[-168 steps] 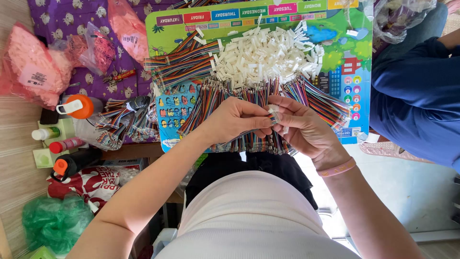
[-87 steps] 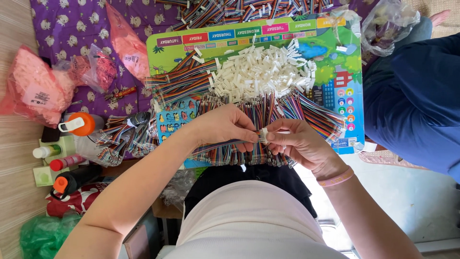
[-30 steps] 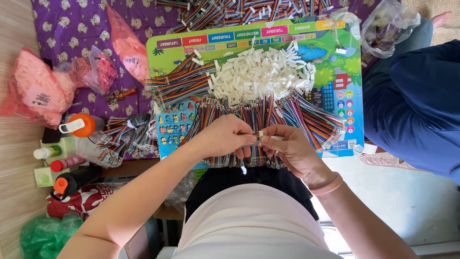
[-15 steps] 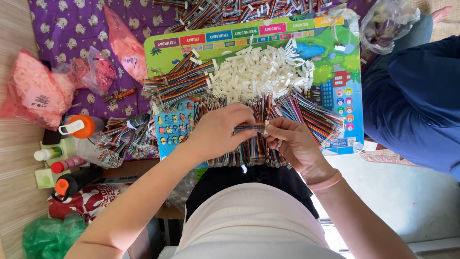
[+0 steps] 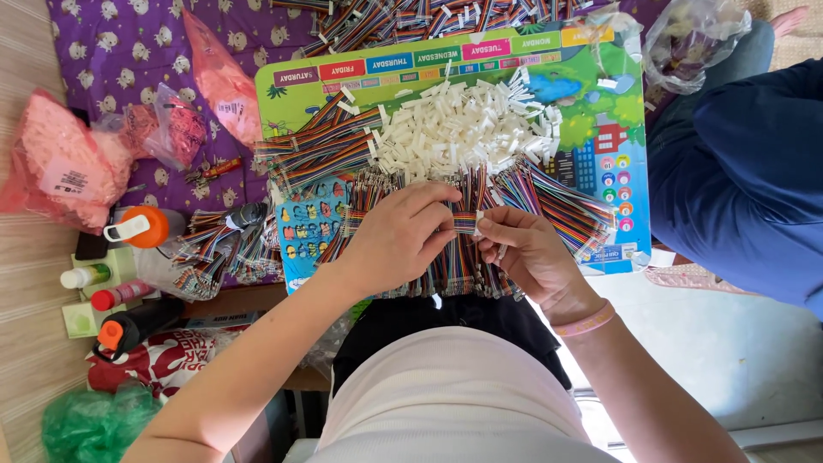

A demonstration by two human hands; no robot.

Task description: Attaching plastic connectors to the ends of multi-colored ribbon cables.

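Low work surface: a colourful printed play board (image 5: 591,111) laid over a purple patterned cloth (image 5: 129,51), with pale wood floor at the left edge. Item in hand: one short rainbow ribbon cable (image 5: 464,223), flat, many-stranded, held just above the board's near edge between both hands. Left hand (image 5: 403,240): fingers curled, thumb and forefinger pinched on the cable's left part. Right hand (image 5: 527,249): fingertips pressed together at the cable's right end, where a small white piece seems to sit, too small to tell for certain; a pink band circles that wrist. Handling, as a judgement: very light, limp along its length, thin plastic-sheathed strands that bend easily and could kink; best taken close to the end, where the strands lie side by side and stay flat. Stock nearby: a heap of white plastic connector housings (image 5: 454,133), small, hard, blocky, piled at the board's centre; bundles of ribbon cables (image 5: 557,206) fanned around the heap and below the hands. Left of the board: pink plastic bags (image 5: 60,171), glossy and crumpled; an orange-capped bottle (image 5: 141,230); a green bag (image 5: 94,424). Right edge: another person's blue-clothed leg (image 5: 746,171).
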